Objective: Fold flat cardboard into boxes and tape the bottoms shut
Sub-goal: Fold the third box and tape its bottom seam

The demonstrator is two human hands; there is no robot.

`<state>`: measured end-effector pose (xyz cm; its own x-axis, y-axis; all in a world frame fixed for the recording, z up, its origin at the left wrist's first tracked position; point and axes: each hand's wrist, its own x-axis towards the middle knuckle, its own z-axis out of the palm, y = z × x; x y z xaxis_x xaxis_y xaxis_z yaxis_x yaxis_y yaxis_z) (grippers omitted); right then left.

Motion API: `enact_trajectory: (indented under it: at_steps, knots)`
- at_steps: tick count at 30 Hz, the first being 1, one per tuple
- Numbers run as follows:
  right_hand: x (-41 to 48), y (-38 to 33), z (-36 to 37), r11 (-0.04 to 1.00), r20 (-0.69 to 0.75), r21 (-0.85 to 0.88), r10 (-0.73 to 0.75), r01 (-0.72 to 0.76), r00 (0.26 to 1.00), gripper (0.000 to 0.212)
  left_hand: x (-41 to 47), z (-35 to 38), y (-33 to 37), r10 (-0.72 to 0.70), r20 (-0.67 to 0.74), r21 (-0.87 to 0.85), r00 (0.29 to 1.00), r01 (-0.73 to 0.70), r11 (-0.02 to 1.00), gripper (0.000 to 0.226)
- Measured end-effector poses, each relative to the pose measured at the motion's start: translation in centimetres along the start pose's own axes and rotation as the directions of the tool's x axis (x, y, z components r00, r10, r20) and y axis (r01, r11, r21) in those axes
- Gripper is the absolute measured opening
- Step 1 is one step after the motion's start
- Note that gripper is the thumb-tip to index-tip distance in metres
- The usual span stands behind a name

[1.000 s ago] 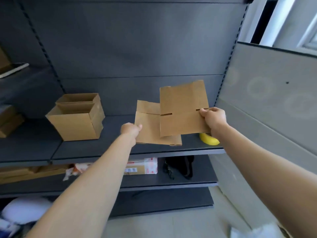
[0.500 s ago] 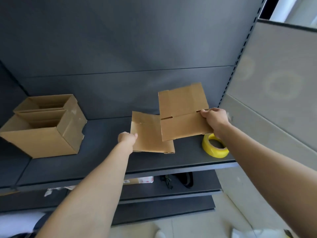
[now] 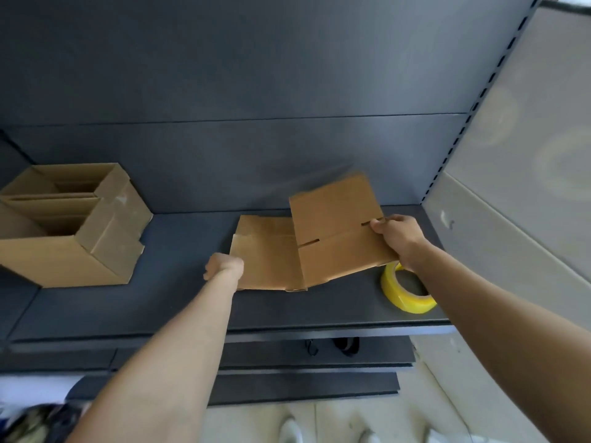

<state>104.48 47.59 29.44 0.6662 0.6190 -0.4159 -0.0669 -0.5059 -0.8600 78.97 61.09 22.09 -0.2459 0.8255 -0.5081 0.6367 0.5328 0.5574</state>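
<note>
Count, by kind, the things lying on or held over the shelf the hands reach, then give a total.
flat cardboard blanks: 2
folded boxes: 2
yellow tape roll: 1
Total: 5

Left hand [image 3: 224, 266]: fingers hidden at the edge of the lying cardboard [image 3: 265, 254]. Raised cardboard [image 3: 339, 231]: top edge blurred. Tape roll [image 3: 412, 306]: partly behind the right hand [image 3: 399, 238]. Folded box [image 3: 64, 251], centre left: cut by the frame edge.
</note>
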Motion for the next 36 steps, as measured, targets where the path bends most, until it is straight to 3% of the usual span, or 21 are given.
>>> enact_trajectory:
  at_steps: [4, 7, 9, 12, 15, 17, 19, 23, 26, 29, 36]
  knots:
    - [1.4, -0.6, -0.3, 0.998, 0.042, -0.058, -0.015, 0.017, 0.999, 0.015, -0.7, 0.7, 1.8, 0.057, -0.098, 0.112, 0.994, -0.046, 0.993, 0.037]
    - [1.9, -1.5, -0.9, 0.985, 0.104, -0.155, -0.056, 0.072, 0.993, 0.015, -3.9, 1.9, 3.7, 0.196, 0.038, 0.024, 0.980, -0.197, 0.980, 0.020]
    - [2.1, -2.5, -1.4, 0.952, 0.148, -0.266, -0.116, 0.152, 0.982, 0.015, -6.3, 2.8, 5.6, 0.297, 0.145, -0.063, 0.944, -0.291, 0.955, 0.021]
    - [1.9, -4.0, -1.8, 0.800, 0.257, -0.504, -0.221, 0.326, 0.941, 0.014, -9.6, 3.1, 8.8, 0.423, 0.233, -0.143, 0.876, -0.399, 0.906, 0.040]
    - [0.8, -4.9, -1.7, 0.605, 0.363, -0.663, -0.255, 0.441, 0.896, 0.012, -11.7, 3.0, 10.7, 0.451, 0.283, -0.208, 0.846, -0.405, 0.890, 0.051]
    - [0.4, -4.9, -1.9, 0.494, 0.423, -0.715, -0.258, 0.495, 0.869, 0.007, -12.5, 3.0, 11.4, 0.455, 0.310, -0.217, 0.835, -0.403, 0.889, 0.061]
    - [0.5, -4.6, -2.7, 0.432, 0.457, -0.734, -0.257, 0.524, 0.852, 0.015, -13.1, 3.5, 11.8, 0.466, 0.326, -0.205, 0.822, -0.420, 0.884, 0.068]
    - [1.3, -3.7, -4.9, 0.319, 0.477, -0.766, -0.299, 0.558, 0.826, 0.006, -14.1, 4.4, 12.1, 0.484, 0.297, -0.107, 0.823, -0.475, 0.874, 0.074]
    - [1.9, -3.2, -5.5, 0.319, 0.457, -0.769, -0.332, 0.554, 0.825, 0.008, -14.3, 4.1, 12.1, 0.486, 0.249, -0.044, 0.838, -0.491, 0.870, 0.074]
    - [2.1, -3.1, -5.7, 0.342, 0.441, -0.762, -0.349, 0.550, 0.827, 0.008, -14.1, 4.0, 12.1, 0.478, 0.296, -0.022, 0.827, -0.495, 0.869, 0.067]
    - [2.7, -3.7, -6.3, 0.404, 0.388, -0.739, -0.399, 0.539, 0.831, 0.017, -14.1, 3.6, 12.9, 0.464, 0.274, -0.091, 0.842, -0.458, 0.884, 0.047]
